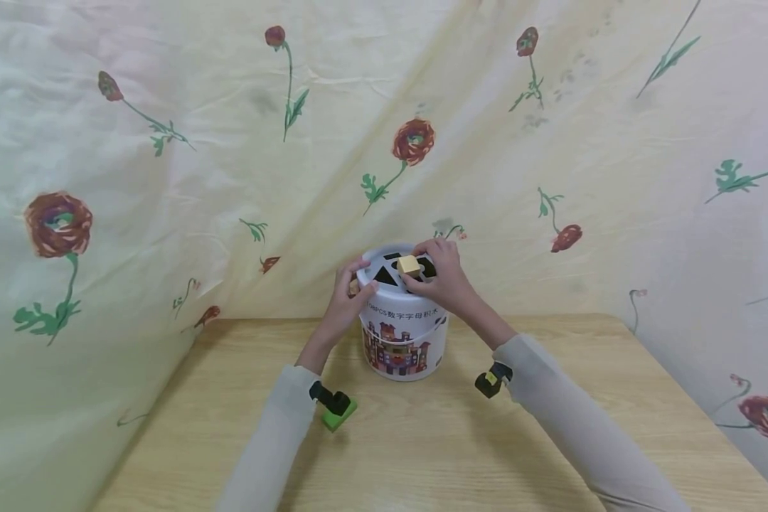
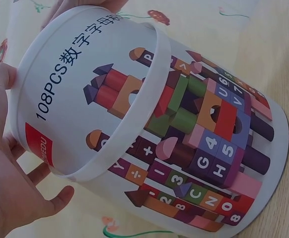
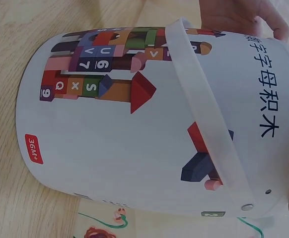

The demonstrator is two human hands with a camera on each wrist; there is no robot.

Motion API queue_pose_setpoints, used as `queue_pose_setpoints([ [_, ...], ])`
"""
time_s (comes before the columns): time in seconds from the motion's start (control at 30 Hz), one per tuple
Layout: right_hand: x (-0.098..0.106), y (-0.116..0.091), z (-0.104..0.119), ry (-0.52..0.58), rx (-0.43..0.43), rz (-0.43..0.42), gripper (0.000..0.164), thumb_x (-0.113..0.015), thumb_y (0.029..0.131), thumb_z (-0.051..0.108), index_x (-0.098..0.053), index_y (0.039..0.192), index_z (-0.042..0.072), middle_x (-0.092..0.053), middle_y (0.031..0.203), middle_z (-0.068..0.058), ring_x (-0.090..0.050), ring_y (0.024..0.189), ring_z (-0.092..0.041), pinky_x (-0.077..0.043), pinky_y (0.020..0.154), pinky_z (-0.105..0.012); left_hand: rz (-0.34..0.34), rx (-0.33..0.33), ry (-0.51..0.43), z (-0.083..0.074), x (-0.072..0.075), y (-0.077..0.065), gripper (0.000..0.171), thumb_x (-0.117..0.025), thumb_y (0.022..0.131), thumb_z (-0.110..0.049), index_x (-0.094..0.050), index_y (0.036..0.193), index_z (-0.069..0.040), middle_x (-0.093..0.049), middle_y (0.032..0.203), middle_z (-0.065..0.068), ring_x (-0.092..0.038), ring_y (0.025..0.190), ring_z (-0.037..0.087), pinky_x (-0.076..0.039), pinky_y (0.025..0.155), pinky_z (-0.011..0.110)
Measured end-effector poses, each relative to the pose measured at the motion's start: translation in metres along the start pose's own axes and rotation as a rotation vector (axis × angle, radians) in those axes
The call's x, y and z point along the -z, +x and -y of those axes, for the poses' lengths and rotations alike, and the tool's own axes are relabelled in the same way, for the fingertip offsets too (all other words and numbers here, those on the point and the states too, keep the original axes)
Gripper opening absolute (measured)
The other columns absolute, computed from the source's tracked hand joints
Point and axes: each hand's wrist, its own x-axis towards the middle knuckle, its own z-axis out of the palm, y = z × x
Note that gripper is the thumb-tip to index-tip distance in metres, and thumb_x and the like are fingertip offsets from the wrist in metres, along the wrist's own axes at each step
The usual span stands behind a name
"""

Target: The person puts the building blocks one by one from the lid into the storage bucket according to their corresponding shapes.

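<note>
A white lidded bucket (image 1: 404, 341) printed with toy blocks stands upright at the back of the table. Dark cut-out shapes mark its lid (image 1: 374, 264), including a triangle. My left hand (image 1: 347, 295) steadies the bucket at the left of the rim, thumb at the front and fingers round the side. On the right, my right hand (image 1: 446, 274) reaches over the lid and pinches a pale yellow wooden block (image 1: 408, 266) between thumb and fingers. The block is over the middle of the lid, and its underside is hidden.
A green block (image 1: 339, 414) lies on the wooden table (image 1: 409, 455) near my left wrist. A white carrying handle (image 2: 134, 134) hangs across the bucket's front. Flowered cloth (image 1: 333, 178) rises behind the table and along both sides.
</note>
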Motion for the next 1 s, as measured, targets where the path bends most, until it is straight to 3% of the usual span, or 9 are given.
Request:
queue_pose_setpoints([
  [0.67, 0.0029, 0.0016, 0.0034, -0.019, -0.044, 0.069, 0.042, -0.079, 0.086, 0.02, -0.056, 0.116, 0.002, -0.054, 0.119, -0.019, -0.038, 0.11, -0.032, -0.037, 0.087, -0.042, -0.006, 0.013, 0.009, -0.0012, 0.0005, -0.0021, 0.059, -0.059, 0.099, -0.036, -0.039, 0.152, -0.021, -0.018, 0.163, 0.002, -0.03, 0.144, 0.033, -0.047, 0.11, 0.054],
  [1.0, 0.0062, 0.0045, 0.0035, -0.01, -0.081, 0.114, 0.04, -0.08, 0.085, 0.018, -0.058, 0.114, 0.002, -0.055, 0.119, -0.018, -0.04, 0.116, -0.033, -0.043, 0.094, -0.048, -0.001, 0.01, 0.006, -0.0006, 0.0004, -0.0013, 0.058, -0.059, 0.099, -0.035, -0.039, 0.152, -0.022, -0.018, 0.163, 0.002, -0.03, 0.145, 0.031, -0.047, 0.11, 0.055],
])
